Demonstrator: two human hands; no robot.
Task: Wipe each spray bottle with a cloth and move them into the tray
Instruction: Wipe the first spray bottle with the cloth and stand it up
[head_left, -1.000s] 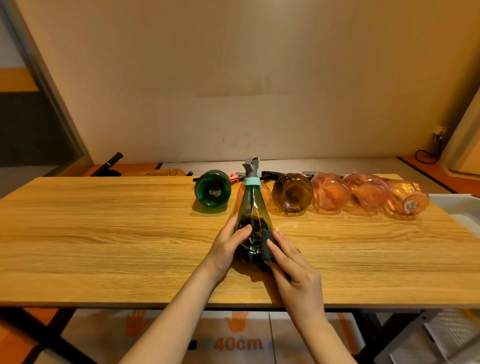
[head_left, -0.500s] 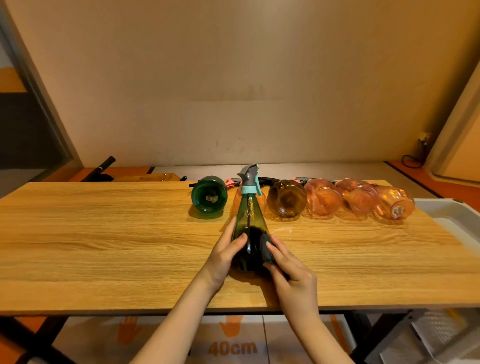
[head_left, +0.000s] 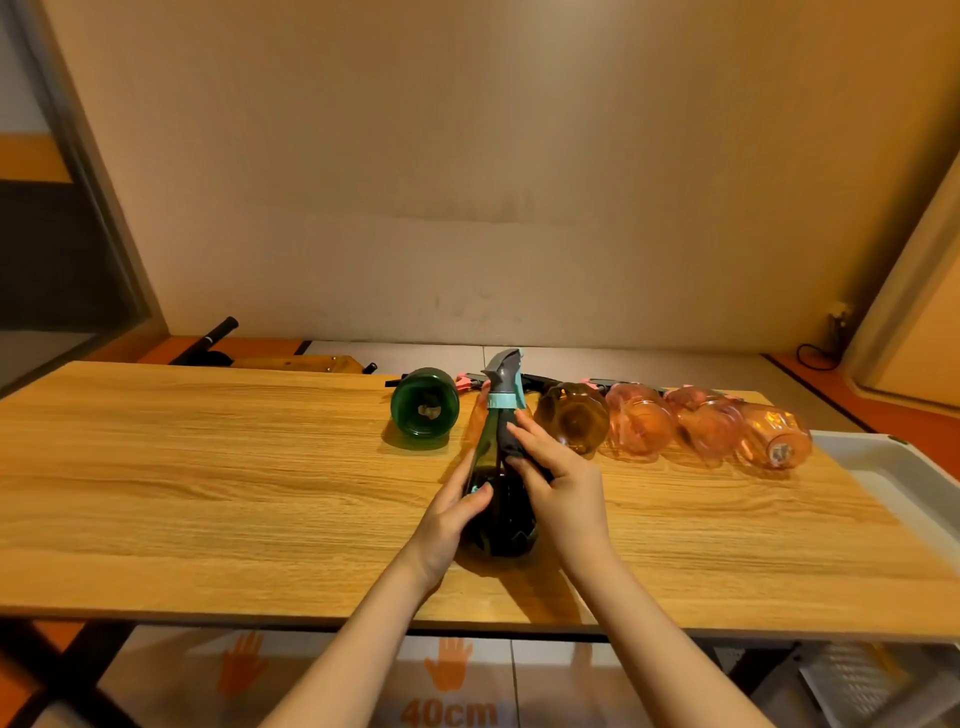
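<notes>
A dark green spray bottle (head_left: 493, 499) with a grey trigger and teal collar stands upright on the wooden table (head_left: 208, 493). My left hand (head_left: 452, 514) grips its lower body from the left. My right hand (head_left: 561, 478) presses a dark cloth (head_left: 511, 441) against the bottle's upper right side, just under the collar. Behind it a green bottle (head_left: 425, 408) lies on its side, with an amber bottle (head_left: 571, 418) and several pink bottles (head_left: 706, 428) lying in a row to its right. The white tray (head_left: 883, 467) sits at the table's right edge.
A wall rises behind the table. A black tool handle (head_left: 218, 332) and wooden pieces lie on the floor beyond the far edge. Floor markings reading 40cm show below the near edge. A cable and plug (head_left: 831, 332) sit at the back right.
My right hand has slid the cloth up the bottle from its lower body to the neck. My left hand keeps its hold on the base. The view has shifted slightly.
</notes>
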